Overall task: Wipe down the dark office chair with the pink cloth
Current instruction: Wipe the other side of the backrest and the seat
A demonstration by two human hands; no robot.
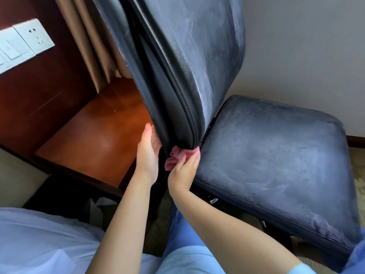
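Both hands at the chair [197, 76] backrest's lower edge: left hand [148, 155] flat, fingers straight, touching its rear side, right hand [184, 171] pinching the bunched pink cloth [175, 157] against the bottom seam.

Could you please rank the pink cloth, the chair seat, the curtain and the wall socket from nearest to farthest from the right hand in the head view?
From the right hand:
1. Pink cloth, pinched in its fingers.
2. Chair seat, just to its right.
3. Curtain, up and left, behind the backrest.
4. Wall socket, far upper left.
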